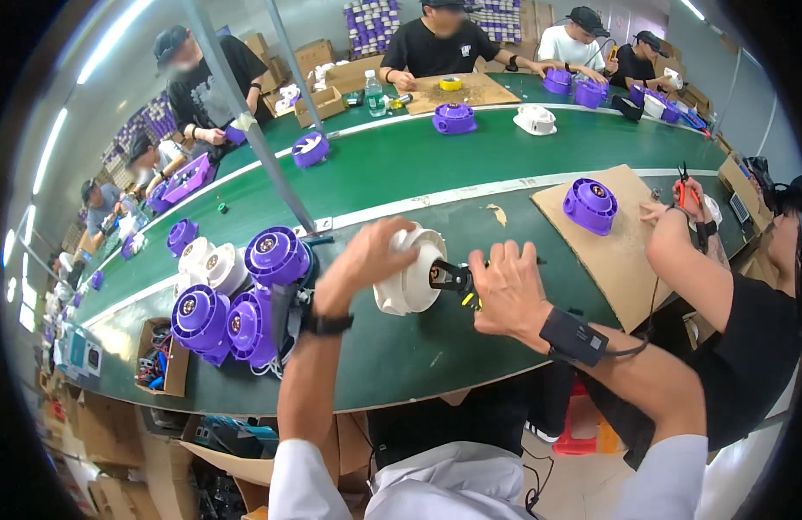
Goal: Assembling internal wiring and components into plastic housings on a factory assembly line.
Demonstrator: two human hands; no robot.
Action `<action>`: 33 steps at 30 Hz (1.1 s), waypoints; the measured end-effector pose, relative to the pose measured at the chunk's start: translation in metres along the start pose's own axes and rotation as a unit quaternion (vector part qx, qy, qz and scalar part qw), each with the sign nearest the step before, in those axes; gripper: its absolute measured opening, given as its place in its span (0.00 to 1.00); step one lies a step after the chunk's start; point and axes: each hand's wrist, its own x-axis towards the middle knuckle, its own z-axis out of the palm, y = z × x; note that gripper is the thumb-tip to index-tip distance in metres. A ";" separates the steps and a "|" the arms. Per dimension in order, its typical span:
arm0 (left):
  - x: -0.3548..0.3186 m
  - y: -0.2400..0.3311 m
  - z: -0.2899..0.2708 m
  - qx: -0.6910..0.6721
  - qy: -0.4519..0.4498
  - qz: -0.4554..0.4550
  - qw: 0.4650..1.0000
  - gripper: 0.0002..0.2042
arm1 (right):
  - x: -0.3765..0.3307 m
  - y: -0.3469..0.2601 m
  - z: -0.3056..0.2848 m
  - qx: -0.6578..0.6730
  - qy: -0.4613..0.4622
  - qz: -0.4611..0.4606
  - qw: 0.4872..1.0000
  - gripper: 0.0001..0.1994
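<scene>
I see the green tabletop (pixel 401 173) run long across the view, other people working along its far and right sides. Just left of my hands a stack of purple and white housings (pixel 232 295) crowds the near edge, hemming in that side. My left hand (pixel 366 260) grips a white housing (pixel 410 282) from above, tipping it on its side so its end faces the tool. My right hand (pixel 505 290) is closed on a black tool (pixel 453 279) touching that end. A cardboard sheet (pixel 626 251) lies to the right.
</scene>
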 end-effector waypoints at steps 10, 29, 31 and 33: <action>-0.046 0.025 0.078 -0.096 0.183 -0.136 0.969 0.42 | -0.012 0.017 0.015 0.076 -0.064 0.115 0.988 0.23; -0.051 0.012 0.062 -0.167 0.197 -0.143 0.955 0.28 | -0.018 0.007 -0.006 0.216 -0.221 0.164 0.937 0.28; -0.053 0.022 0.062 -0.157 0.201 -0.150 0.955 0.27 | -0.016 0.007 -0.009 0.222 -0.237 0.165 0.931 0.28; -0.054 0.028 0.063 -0.099 0.228 -0.132 0.960 0.25 | -0.013 0.007 -0.010 0.229 -0.251 0.167 0.926 0.27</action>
